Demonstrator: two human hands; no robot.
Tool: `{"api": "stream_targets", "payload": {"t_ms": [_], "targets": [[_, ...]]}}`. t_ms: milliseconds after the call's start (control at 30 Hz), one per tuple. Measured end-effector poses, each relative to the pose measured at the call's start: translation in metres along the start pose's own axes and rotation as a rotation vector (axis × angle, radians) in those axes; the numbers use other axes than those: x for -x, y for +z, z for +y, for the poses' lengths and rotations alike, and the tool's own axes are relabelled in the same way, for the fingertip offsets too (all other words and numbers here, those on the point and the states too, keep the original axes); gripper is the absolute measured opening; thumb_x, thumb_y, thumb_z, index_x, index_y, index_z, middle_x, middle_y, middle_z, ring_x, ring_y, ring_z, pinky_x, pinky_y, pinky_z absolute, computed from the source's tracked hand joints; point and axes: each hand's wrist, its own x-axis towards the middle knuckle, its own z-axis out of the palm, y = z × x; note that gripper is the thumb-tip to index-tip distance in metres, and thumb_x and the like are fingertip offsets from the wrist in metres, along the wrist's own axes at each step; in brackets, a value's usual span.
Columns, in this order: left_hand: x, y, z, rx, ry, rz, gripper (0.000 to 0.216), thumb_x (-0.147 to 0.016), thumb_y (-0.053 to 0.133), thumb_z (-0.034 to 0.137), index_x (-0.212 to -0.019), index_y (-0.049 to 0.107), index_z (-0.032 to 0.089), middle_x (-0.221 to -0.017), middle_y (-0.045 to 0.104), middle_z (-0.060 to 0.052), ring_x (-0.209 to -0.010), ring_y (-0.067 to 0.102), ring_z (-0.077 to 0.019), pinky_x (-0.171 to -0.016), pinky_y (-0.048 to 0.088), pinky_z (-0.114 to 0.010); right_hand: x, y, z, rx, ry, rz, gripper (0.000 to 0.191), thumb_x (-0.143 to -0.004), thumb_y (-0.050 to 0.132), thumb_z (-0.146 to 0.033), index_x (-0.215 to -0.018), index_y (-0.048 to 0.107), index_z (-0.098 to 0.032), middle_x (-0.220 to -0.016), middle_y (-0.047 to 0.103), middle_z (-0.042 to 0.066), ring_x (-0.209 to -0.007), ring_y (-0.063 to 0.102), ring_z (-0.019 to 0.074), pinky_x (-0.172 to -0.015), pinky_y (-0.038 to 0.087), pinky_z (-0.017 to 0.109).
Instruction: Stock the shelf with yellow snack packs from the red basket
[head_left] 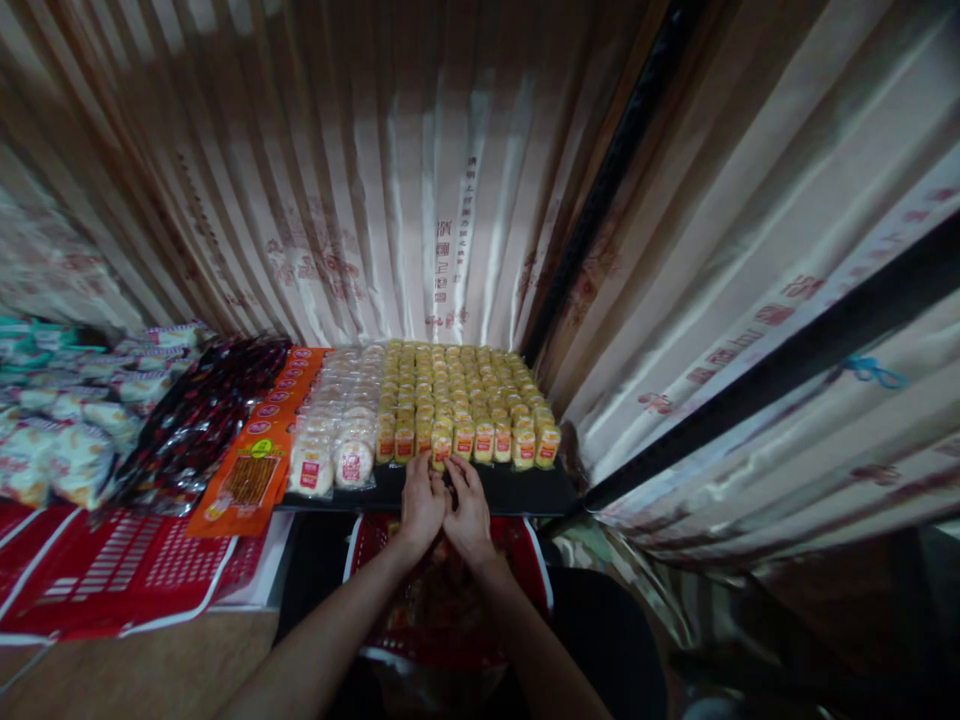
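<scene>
My left hand (421,502) and my right hand (466,510) meet side by side at the front edge of a dark shelf (517,490). Their fingertips pinch one small yellow snack packet (441,447) in the front row of several rows of yellow packets (457,395). Both hands have their fingers curled and pressed together around that packet. Left of the yellow rows lie round pale wrapped cakes (341,440).
A red plastic basket (525,560) sits under my forearms. Orange snack bags (251,480), dark red packets (202,415) and pale bagged goods (67,430) fill the shelf to the left. Red crates (112,575) lie lower left. Shiny curtains (450,180) hang behind and to the right.
</scene>
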Motion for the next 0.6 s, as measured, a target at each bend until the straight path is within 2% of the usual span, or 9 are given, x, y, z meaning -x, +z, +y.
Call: {"api": "stream_targets", "payload": {"t_ms": [133, 367, 600], "targets": [[0.001, -0.002, -0.001, 0.007, 0.059, -0.011, 0.042, -0.083, 0.036, 0.015, -0.124, 0.045, 0.016, -0.123, 0.049, -0.012, -0.115, 0.048, -0.0194, -0.1, 0.039, -0.036, -0.004, 0.001, 0.001, -0.007, -0.031, 0.016, 0.051, -0.076, 0.041, -0.01, -0.123, 0.054, -0.023, -0.124, 0.049, 0.01, -0.115, 0.047, 0.0217, -0.098, 0.043, 0.04], [0.0, 0.0, -0.005, 0.011, 0.086, -0.103, 0.043, -0.086, 0.034, 0.019, -0.128, 0.044, 0.016, -0.125, 0.047, -0.012, -0.118, 0.046, -0.0192, -0.103, 0.037, -0.035, -0.006, 0.004, 0.01, 0.03, -0.013, 0.023, 0.052, -0.076, 0.039, -0.01, -0.124, 0.055, -0.021, -0.116, 0.051, 0.011, -0.109, 0.049, 0.0213, -0.095, 0.045, 0.039], [0.001, 0.002, -0.007, -0.057, 0.093, -0.122, 0.049, -0.085, 0.03, 0.015, -0.133, 0.039, 0.014, -0.128, 0.043, -0.013, -0.119, 0.045, -0.0187, -0.104, 0.036, -0.032, -0.005, 0.003, 0.008, 0.067, -0.024, -0.015, 0.056, -0.077, 0.036, -0.009, -0.13, 0.048, -0.024, -0.116, 0.051, 0.009, -0.107, 0.05, 0.0192, -0.095, 0.045, 0.036]]}}
